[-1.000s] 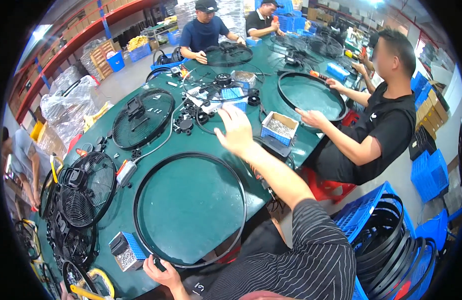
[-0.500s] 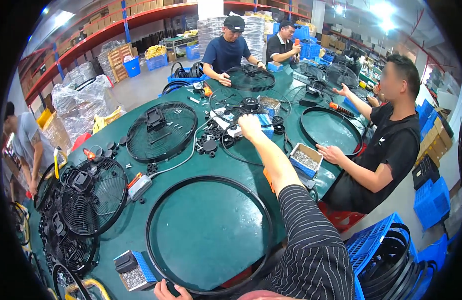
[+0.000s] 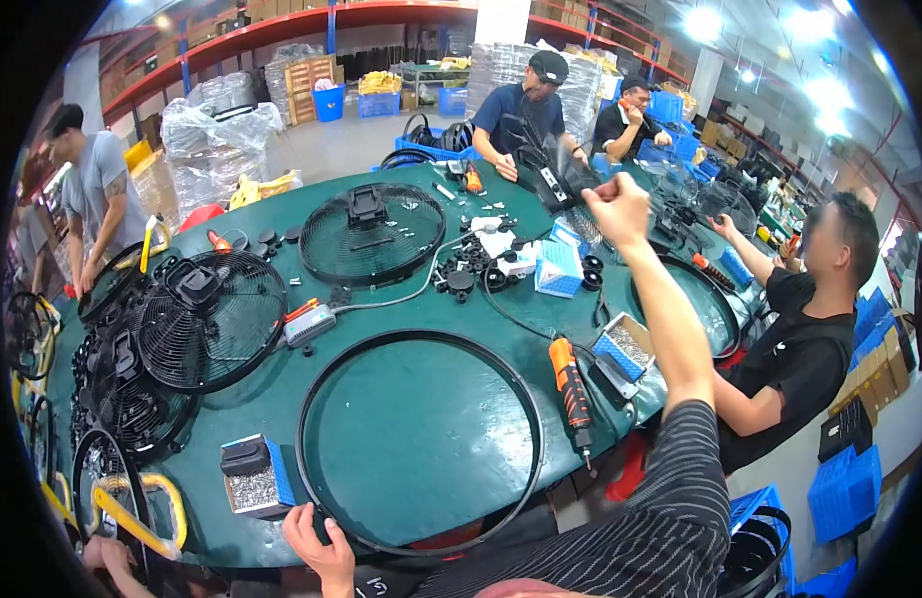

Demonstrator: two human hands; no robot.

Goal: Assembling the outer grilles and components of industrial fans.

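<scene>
A large black ring (image 3: 418, 335) lies flat on the green table in front of me. My left hand (image 3: 321, 548) is at its near left rim, fingers apart, with the thumb beside the rim. My right arm reaches far across the table. My right hand (image 3: 620, 211) is closed, its bent fingers at the edge of a tilted black fan grille (image 3: 553, 184) with a dark bracket on it. How the fingers meet the wire is hard to make out. A co-worker's hand (image 3: 506, 167) is at the far side of this grille.
An orange-black electric screwdriver (image 3: 571, 394) lies right of the ring. Boxes of screws stand at the left (image 3: 257, 490) and right (image 3: 630, 344). Several fan grilles (image 3: 212, 324) pile up at the left; another grille (image 3: 371, 234) lies farther back. A co-worker (image 3: 790, 369) sits at the right.
The far grille has been lifted and tilted up from the table. My right hand has risen and moved right. My left fingers have spread, and the view has shifted.
</scene>
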